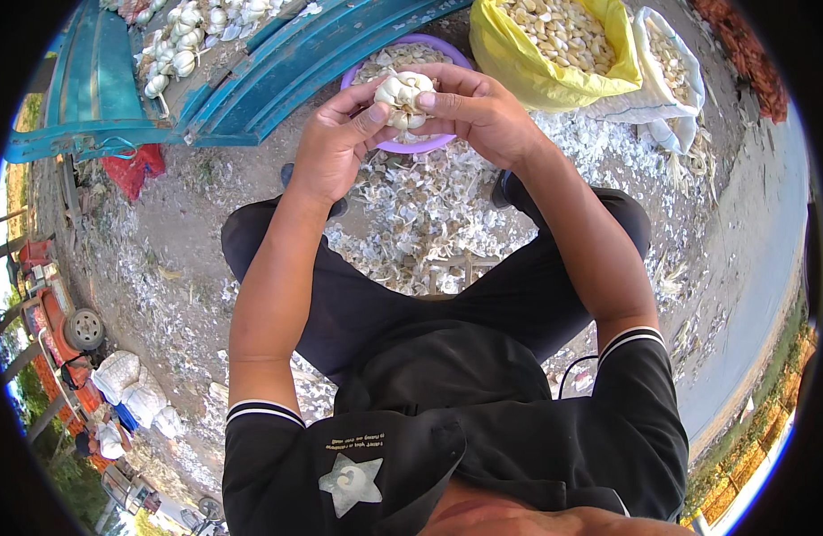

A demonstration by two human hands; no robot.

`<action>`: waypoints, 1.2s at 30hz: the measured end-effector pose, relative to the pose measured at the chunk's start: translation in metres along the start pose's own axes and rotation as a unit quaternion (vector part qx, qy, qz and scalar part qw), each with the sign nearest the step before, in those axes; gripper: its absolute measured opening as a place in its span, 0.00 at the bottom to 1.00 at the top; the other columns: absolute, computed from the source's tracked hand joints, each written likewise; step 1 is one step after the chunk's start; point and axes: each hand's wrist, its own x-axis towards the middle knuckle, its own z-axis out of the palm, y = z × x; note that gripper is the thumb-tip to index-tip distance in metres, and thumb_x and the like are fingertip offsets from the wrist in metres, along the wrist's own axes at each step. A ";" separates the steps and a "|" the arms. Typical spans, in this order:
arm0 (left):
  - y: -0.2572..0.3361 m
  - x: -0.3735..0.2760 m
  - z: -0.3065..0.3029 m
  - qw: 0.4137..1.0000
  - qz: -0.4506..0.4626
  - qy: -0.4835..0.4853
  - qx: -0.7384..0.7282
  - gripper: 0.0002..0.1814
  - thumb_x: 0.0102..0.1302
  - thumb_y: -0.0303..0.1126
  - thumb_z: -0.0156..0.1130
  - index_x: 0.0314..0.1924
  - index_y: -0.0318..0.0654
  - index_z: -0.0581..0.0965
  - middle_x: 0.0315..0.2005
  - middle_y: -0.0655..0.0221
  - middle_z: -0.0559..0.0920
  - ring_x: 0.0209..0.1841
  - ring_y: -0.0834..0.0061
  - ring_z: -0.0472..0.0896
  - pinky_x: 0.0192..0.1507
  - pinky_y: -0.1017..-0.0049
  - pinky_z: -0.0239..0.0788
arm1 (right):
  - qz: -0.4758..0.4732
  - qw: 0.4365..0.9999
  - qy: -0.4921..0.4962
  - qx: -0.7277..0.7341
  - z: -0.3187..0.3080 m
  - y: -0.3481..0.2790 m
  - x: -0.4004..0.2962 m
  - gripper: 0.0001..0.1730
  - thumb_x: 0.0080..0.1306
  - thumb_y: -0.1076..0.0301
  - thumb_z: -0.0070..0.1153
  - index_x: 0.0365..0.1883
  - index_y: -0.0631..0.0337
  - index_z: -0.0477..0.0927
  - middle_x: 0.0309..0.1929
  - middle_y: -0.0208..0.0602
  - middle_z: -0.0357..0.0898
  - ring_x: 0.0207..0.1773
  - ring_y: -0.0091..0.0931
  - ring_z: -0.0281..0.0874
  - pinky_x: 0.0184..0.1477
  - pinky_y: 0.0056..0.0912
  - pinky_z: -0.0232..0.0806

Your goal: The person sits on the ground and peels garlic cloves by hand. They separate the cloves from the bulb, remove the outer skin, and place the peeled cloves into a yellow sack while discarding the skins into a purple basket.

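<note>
A white garlic bulb (405,97), its cloves partly spread and bared, is held up between both hands. My left hand (334,144) grips its left side with thumb and fingers. On the opposite side, my right hand (488,110) presses a thumb against the cloves while its fingers reach around the back. Below the bulb stands a purple plastic basin (417,146) with loose papery garlic pieces inside, partly hidden by the hands.
Whole garlic bulbs (183,43) lie upper left beside a blue-green metal panel (297,74). A yellow sack (552,87) of peeled cloves and a white woven sack (693,100) stand upper right. Garlic skins (425,208) litter the ground. A person (110,439) is at the far left near white sacks (130,385).
</note>
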 end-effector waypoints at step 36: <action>-0.001 0.053 -0.011 0.995 0.039 0.044 0.075 0.41 0.72 0.26 0.88 0.79 0.29 0.74 0.67 0.55 0.88 0.65 0.66 0.92 0.68 0.66 0.89 | 0.055 0.990 0.128 0.001 -0.030 0.019 0.060 0.17 0.83 0.64 0.72 0.62 0.65 0.90 0.47 0.33 0.93 0.47 0.22 0.92 0.55 0.29 0.85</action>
